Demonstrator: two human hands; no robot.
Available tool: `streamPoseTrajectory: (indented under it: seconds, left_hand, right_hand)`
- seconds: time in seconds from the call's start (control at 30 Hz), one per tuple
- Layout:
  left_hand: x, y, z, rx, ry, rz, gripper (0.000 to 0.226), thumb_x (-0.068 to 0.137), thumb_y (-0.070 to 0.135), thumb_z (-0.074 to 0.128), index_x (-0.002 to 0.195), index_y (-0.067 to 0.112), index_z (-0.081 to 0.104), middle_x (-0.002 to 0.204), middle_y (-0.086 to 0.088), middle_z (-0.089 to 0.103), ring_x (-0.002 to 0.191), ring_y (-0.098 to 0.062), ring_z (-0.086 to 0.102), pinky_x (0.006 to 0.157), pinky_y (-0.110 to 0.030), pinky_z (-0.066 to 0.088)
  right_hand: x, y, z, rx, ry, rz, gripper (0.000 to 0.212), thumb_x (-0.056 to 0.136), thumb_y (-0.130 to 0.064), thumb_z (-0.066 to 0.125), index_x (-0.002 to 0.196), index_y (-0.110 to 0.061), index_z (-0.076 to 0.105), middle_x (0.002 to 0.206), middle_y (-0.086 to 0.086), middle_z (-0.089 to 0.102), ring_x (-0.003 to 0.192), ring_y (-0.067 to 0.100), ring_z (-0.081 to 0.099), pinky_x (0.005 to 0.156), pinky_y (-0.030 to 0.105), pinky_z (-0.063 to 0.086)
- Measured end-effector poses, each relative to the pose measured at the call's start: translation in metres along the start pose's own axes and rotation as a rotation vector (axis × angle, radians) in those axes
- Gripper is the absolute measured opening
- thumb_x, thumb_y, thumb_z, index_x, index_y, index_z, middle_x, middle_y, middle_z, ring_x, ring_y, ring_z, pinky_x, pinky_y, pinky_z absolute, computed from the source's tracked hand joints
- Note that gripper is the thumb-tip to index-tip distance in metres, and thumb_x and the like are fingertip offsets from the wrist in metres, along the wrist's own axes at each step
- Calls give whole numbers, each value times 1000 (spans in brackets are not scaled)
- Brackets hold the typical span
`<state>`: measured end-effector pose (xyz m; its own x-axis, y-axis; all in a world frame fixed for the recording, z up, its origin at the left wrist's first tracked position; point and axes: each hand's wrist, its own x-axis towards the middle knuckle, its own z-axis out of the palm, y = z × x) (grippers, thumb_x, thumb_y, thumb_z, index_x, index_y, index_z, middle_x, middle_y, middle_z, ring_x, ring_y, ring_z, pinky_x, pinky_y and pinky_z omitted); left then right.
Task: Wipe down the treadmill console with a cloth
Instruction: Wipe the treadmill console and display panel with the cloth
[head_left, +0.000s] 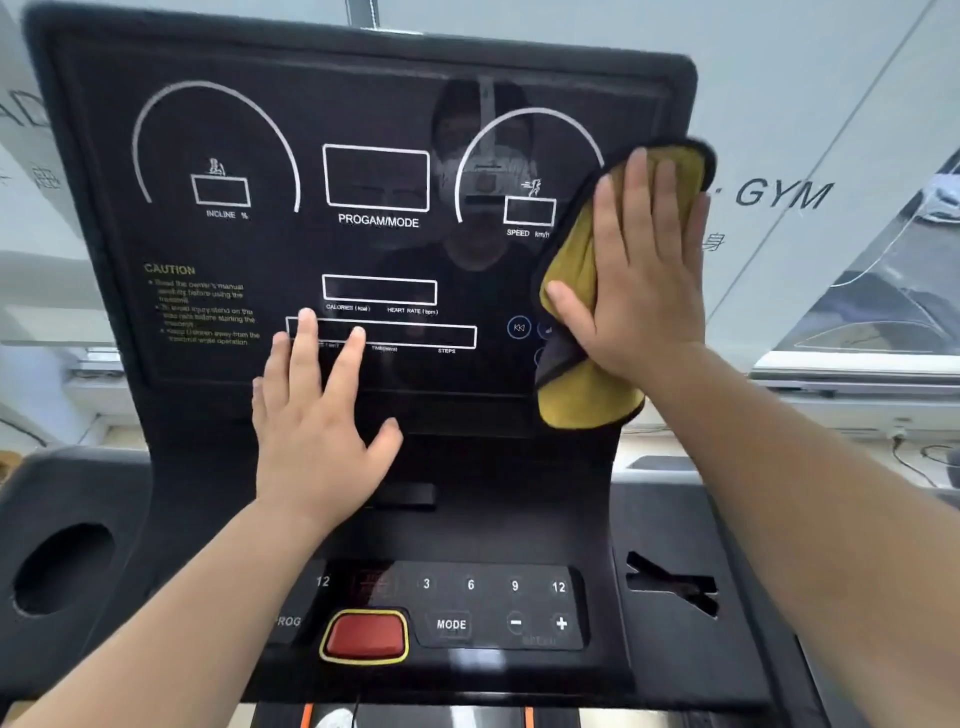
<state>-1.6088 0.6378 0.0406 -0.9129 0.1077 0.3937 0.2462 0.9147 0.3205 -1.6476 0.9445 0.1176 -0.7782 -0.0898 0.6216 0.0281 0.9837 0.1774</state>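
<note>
The black treadmill console (260, 249) stands upright in front of me, with white dial outlines and labelled display boxes. A yellow cloth (574, 260) with a dark edge lies flat against the console's right side, over the speed dial and some round buttons. My right hand (641, 270) presses on the cloth with straight fingers pointing up. My left hand (317, 421) rests flat on the lower middle of the screen, fingers spread, holding nothing.
Below the screen sits a button panel (498, 605) with a red stop button (365, 636), a MODE key and number keys. A round cup holder (62, 569) is at the lower left. A glass wall with GYM lettering (784, 195) is behind.
</note>
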Motion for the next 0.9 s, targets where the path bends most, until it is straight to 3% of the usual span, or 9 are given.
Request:
streamPoseTrajectory:
  seconds: [0.17, 0.33, 0.47, 0.63, 0.73, 0.9]
  left_hand:
    - [1, 0, -4, -15, -17, -2, 87, 77, 40, 76, 153, 25, 37, 168, -11, 13, 151, -40, 14, 115, -66, 25]
    - [6, 7, -14, -138, 133, -13, 73, 77, 45, 60, 143, 16, 50, 155, -13, 40, 137, -37, 39, 113, -50, 30]
    - [18, 23, -24, -295, 164, 23, 67, 81, 44, 58, 139, 10, 54, 136, -8, 57, 126, -29, 51, 112, -35, 33]
    - [27, 52, -18, -407, 66, -16, 54, 84, 34, 72, 132, 13, 60, 115, -2, 65, 105, -23, 59, 99, -42, 49]
    - [33, 73, -12, -473, -14, -58, 35, 84, 36, 74, 112, 16, 69, 94, 4, 65, 84, -16, 59, 84, -38, 52]
    - [33, 100, -8, -531, -108, 83, 18, 84, 23, 69, 99, 15, 73, 92, 4, 69, 89, -16, 62, 81, -29, 49]
  right_hand:
    - [75, -28, -24, -36, 12, 47, 96, 95, -73, 30, 164, -13, 3, 172, 17, -1, 158, 39, -1, 125, 61, -3]
    - [70, -75, -20, -7, 16, -130, 87, 97, -70, 31, 165, -20, 10, 173, 10, 4, 158, 35, 3, 126, 60, 2]
    - [16, -89, -2, 100, 52, -356, 74, 98, -53, 53, 161, -20, 33, 170, 8, 22, 157, 31, 17, 127, 53, 12]
    - [-21, -76, 1, 244, 165, -275, 55, 93, -25, 69, 141, -1, 58, 154, 18, 48, 143, 34, 43, 122, 45, 32]
    - [-38, -70, -4, 259, 238, -262, 46, 95, -12, 65, 135, 9, 59, 144, 23, 56, 134, 38, 52, 117, 46, 40]
    - [-69, -65, -21, 341, 296, -252, 34, 103, -4, 54, 134, 11, 59, 137, 26, 61, 128, 39, 58, 109, 49, 48]
